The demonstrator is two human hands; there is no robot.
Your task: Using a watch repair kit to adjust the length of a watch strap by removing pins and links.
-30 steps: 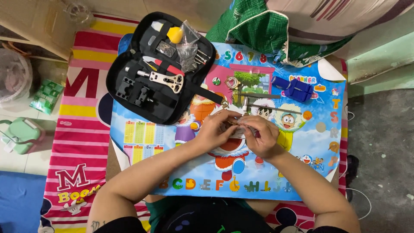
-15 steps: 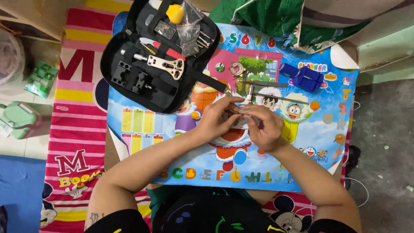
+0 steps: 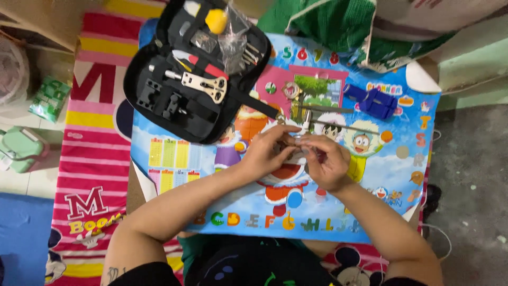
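So, the person sits over a low tabletop point(image 3: 159, 185) covered with a bright cartoon mat point(image 3: 370, 212), and both hands meet in the middle of it. The left hand point(image 3: 267, 153) and the right hand point(image 3: 325, 164) are both closed around a small metallic part point(image 3: 300, 142) pinched between the fingertips. It's mostly hidden by the fingers, so what exactly it is can't be told from here, maybe a watch piece going by the kit nearby. It sits right between the 2 hands, just above the mat, and whether it touches the mat isn't clear.

Up and to the left lies an open black tool case point(image 3: 196, 69), half on the mat, with a pale case wrench point(image 3: 203, 85) strapped in, a yellow knob-like tool point(image 3: 216, 20) at the top and a clear plastic bag point(image 3: 233, 42) of small bits. Just beyond the hands 2 thin metal rods point(image 3: 328, 110) lie on the mat, and a blue plastic holder point(image 3: 377, 101) sits further right, well apart from the hands. A green cloth bag point(image 3: 328, 21) hangs over the far edge.

Looks like the fiddly stage: holding the small part steady and working something on it with the fingertips. As a guess, the next move needs a firm left-hand pinch while the right does the fine adjusting, and keeping the piece low over the mat so nothing tiny drops and rolls off.
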